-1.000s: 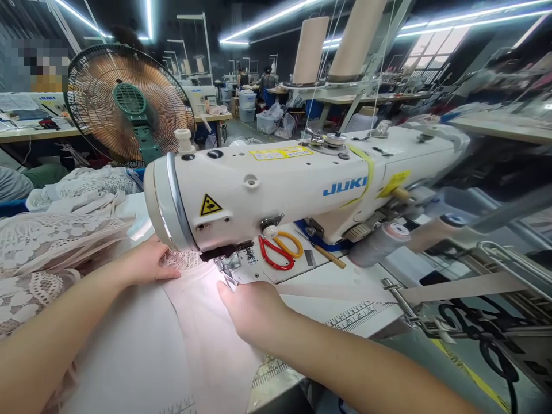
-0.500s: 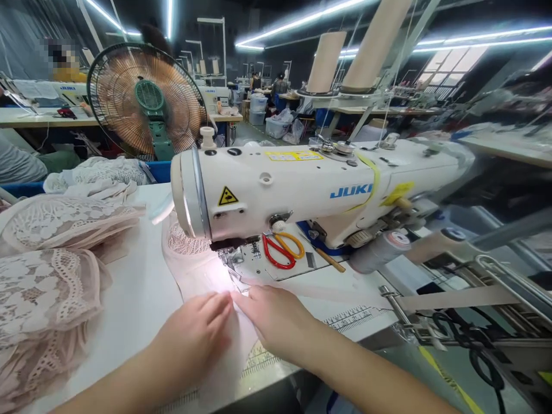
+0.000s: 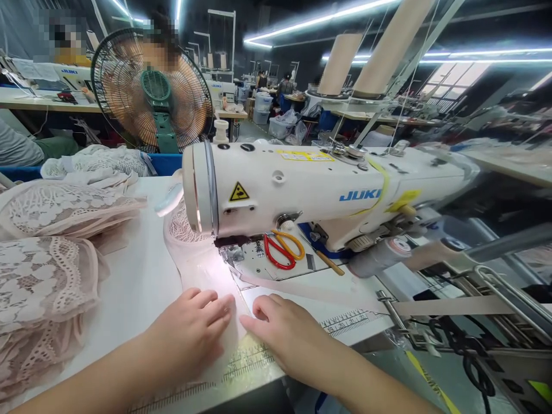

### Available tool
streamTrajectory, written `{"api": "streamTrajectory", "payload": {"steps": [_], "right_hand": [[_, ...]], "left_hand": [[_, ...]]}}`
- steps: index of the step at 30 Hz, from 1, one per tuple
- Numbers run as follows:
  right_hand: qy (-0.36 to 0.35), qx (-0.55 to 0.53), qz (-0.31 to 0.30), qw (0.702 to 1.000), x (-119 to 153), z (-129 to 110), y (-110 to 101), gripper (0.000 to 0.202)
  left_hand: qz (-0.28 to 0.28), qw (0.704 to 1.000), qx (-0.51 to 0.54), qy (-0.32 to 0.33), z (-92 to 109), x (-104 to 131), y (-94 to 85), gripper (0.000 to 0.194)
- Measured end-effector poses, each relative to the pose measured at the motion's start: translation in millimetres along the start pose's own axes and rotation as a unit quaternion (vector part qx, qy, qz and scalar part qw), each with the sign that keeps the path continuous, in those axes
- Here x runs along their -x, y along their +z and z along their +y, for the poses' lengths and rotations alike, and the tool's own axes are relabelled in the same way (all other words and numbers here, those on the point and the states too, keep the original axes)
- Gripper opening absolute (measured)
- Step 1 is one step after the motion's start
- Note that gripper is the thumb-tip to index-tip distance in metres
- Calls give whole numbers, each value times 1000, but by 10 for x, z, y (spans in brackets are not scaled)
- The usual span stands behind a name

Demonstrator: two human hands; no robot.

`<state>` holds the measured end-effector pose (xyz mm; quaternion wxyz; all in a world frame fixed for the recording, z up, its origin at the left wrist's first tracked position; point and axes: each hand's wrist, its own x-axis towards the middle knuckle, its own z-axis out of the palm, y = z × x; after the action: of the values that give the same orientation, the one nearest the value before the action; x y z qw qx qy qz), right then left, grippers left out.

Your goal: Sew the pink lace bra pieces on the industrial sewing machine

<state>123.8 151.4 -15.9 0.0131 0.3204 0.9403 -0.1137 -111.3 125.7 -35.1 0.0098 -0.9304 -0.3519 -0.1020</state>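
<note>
Pale pink lace-trimmed fabric (image 3: 196,261) lies on the table and runs under the head of a white sewing machine (image 3: 259,190). Over its near part, my left hand (image 3: 194,328) rests with fingers curled together, gripping the cloth; its thumb is mostly hidden. My right hand (image 3: 284,333) is just right of the fabric's edge, thumb and bent index finger apart, with nothing visible between them. A pale elastic band (image 3: 302,292) stretches from the needle area to a metal guide (image 3: 390,305) at the right. The needle itself is hidden by the machine head.
Scissors with red and yellow handles (image 3: 282,253) lie on the machine bed beside a wooden-handled tool (image 3: 330,263). Lace pieces (image 3: 47,282) are piled at the left. A ruler strip (image 3: 248,356) marks the table's front edge. A fan (image 3: 155,86) stands behind.
My right hand has drawn back toward me and come apart from my left hand and the fabric, its thumb and finger parting. The left hand has shifted slightly. The camera view has moved a little.
</note>
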Motion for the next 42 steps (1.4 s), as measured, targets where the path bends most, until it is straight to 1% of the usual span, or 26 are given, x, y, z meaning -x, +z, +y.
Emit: {"api": "streamTrajectory", "payload": {"steps": [3,6,10,13,16,18,22,26,30,34,36,39,42], "right_hand": [[-4,-4,4,1000,-71,4,-8,26],[-5,-1,9,1000,-133,11,-7,23],[-1,13,14,1000,-207,22,-10,24],[2,29,7,1000,-258,29,-23,27],[6,39,-2,999,-306,27,-50,35],[11,39,-11,999,-341,18,-81,40],[33,40,-47,998,-421,-21,-177,52],[60,53,-97,992,-501,-63,-270,67],[86,75,-135,984,-578,-96,-296,78],[100,99,-143,980,-654,-132,-294,80],[114,97,-145,978,-695,-157,-311,79],[137,87,-163,973,-761,-200,-358,82],[153,79,-179,969,-826,-241,-397,84]], "left_hand": [[-16,1000,2,-1,-84,-19,-39,28],[-30,1000,8,-3,-167,-47,-122,26],[-33,999,9,1,-255,-88,-217,23],[-25,1000,9,11,-306,-98,-205,21],[-11,999,29,42,-338,-94,-160,20],[-5,998,46,50,-343,-93,-153,19],[-20,997,70,26,-336,-105,-188,16],[-15,999,41,17,-380,-118,-181,19],[-10,1000,10,27,-475,-132,-144,29],[-15,999,-9,38,-580,-148,-144,34],[-23,999,-16,42,-627,-157,-152,37],[-32,998,-33,39,-691,-173,-156,39],[-6,998,-45,46,-749,-196,-146,37]]}}
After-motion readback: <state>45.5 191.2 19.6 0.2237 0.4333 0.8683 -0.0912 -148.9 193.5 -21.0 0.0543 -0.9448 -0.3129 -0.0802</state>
